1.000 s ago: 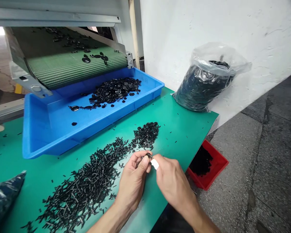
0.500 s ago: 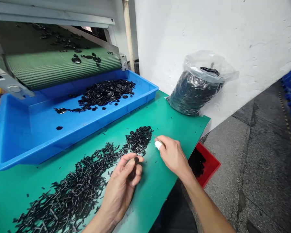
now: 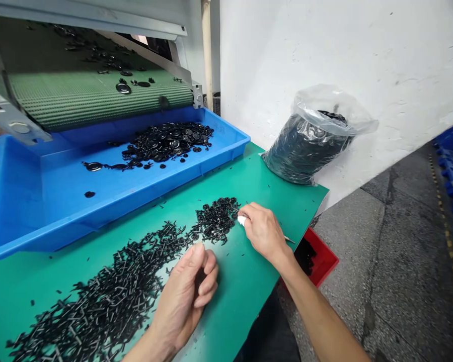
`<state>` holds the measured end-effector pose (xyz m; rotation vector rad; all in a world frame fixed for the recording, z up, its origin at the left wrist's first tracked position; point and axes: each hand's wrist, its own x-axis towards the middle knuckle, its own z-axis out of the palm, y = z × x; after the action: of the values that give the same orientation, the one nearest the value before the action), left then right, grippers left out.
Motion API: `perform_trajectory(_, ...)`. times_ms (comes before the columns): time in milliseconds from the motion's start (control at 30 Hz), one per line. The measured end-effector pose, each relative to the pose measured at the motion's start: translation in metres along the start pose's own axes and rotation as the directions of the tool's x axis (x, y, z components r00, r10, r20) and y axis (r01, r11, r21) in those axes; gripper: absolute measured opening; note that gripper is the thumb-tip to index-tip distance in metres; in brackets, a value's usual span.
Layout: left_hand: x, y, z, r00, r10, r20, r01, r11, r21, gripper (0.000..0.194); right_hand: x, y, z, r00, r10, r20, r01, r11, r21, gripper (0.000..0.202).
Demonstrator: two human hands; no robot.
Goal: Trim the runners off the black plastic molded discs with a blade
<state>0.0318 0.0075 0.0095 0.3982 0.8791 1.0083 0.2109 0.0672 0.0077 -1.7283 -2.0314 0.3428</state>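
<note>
My left hand (image 3: 191,296) is closed above the green tabletop (image 3: 234,281), thumb against curled fingers; whatever it may hold is hidden. Beside it on the right, my right hand (image 3: 263,229) grips a thin tool (image 3: 289,240) whose pale rear end sticks out behind the palm. The tool's narrow tip points left at a small heap of round black plastic parts (image 3: 217,218), close to its right edge. White wrapping (image 3: 242,220) covers a fingertip of that hand. A long pile of short black plastic sticks (image 3: 109,296) spreads left of my left hand.
A green conveyor belt (image 3: 98,100) carrying black parts ends over a blue tray (image 3: 136,206) with a heap of round black pieces (image 3: 173,138). A filled plastic bag (image 3: 302,151) leans on the white wall (image 3: 324,45). Below the table's right edge stands a red bin (image 3: 324,259).
The small black part between my left fingers no longer shows, and those fingers have curled in. My right hand has shifted slightly left toward the small heap. A blurred part falls off the belt.
</note>
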Motion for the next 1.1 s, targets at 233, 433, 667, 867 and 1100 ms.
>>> perform_trajectory(233,0.002,0.003,-0.001,0.998,-0.059,0.028,0.057,0.997,0.049,0.024,-0.007,0.009,-0.005,0.999,0.027,-0.040,-0.024,0.997,0.076,0.033)
perform_trajectory(433,0.002,0.004,0.001,0.999,-0.035,0.014,0.034,0.998,0.052,0.025,0.001,0.004,-0.001,1.000,0.009,0.022,-0.010,0.998,0.068,0.037)
perform_trajectory(667,0.003,-0.001,0.002,1.000,0.009,0.027,-0.012,0.991,0.131,0.028,-0.022,-0.013,-0.014,0.998,0.010,0.061,-0.022,0.980,0.197,0.025)
perform_trajectory(867,0.004,-0.006,0.003,0.997,0.015,0.078,-0.031,0.979,0.200,0.027,-0.052,-0.038,-0.021,0.987,-0.101,0.123,0.037,0.899,0.436,0.028)
perform_trajectory(1100,0.002,-0.005,-0.001,0.992,-0.010,0.123,-0.018,0.975,0.220,0.030,-0.059,-0.038,-0.017,0.999,0.028,0.031,-0.039,0.894,0.446,0.034)
